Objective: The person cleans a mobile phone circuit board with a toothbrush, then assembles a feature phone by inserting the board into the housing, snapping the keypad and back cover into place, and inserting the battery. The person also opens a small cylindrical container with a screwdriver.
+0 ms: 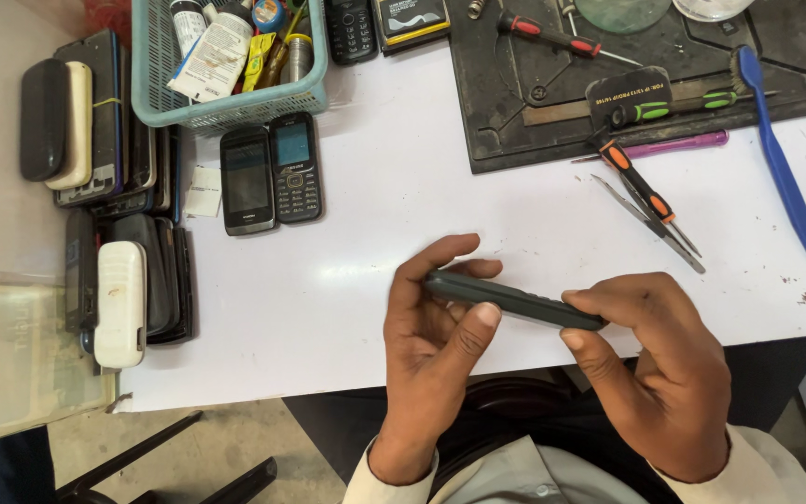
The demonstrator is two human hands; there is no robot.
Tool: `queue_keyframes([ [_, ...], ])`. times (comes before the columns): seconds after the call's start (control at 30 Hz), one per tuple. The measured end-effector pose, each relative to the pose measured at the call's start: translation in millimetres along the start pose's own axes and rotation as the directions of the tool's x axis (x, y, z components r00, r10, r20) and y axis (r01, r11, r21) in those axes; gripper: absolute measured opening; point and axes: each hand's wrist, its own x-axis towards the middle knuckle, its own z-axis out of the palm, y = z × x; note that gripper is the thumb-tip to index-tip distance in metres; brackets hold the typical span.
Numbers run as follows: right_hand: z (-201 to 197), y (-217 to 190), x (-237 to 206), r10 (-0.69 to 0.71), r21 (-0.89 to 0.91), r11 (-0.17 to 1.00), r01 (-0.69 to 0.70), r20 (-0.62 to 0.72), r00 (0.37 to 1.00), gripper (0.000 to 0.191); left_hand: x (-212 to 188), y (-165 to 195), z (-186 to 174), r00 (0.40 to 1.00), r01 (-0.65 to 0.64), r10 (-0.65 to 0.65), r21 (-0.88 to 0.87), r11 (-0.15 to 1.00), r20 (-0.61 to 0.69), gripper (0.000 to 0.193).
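Two hands over white table (375,187) near edge: we see left hand (431,327) and right hand (655,364) pinching opposite ends of dark slim phone (513,301), long axis left-right, tilted, edge-on. Two keypad phones (270,173) lie toward far-left corner.

Bare fingers (464,341) and short nails; pale grey-beige shirt cuffs (380,476) at both wrists.

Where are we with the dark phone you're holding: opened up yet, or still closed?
Done: nothing visibly; no cover or loose part lies near it. In hand: the left hand and right hand grip the dark phone edge-on by its ends, over the white table. It looks closed, though its faces are hidden. Left: the orange-handled screwdriver and blue pry tool lie untouched.
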Motion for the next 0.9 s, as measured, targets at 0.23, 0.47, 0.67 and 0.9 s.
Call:
queue_keyframes([
  [0.23, 0, 2, -2, 0.007, 0.204, 0.979, -0.012, 0.024, 1.0, 0.025, -3, -3, 3, 0.995, 0.004, 0.007, -0.114, 0.994, 0.102, 0.029],
  [0.47, -1, -6, 2, 0.082, 0.214, 0.971, -0.109, 0.13, 0.988, 0.038, -7, -4, 6, 0.989, -0.005, 0.025, -0.132, 0.991, 0.147, 0.028],
  [0.67, 0, -1, 0, 0.123, 0.216, 0.964, -0.157, 0.164, 0.979, 0.043, -11, -5, 7, 0.989, -0.017, 0.025, -0.056, 0.998, 0.143, 0.025],
  [0.9, -7, 20, -3, 0.127, 0.228, 0.951, -0.207, 0.322, 0.938, 0.055, -14, 2, 9, 0.979, -0.074, 0.05, 0.117, 0.99, 0.199, 0.022],
])
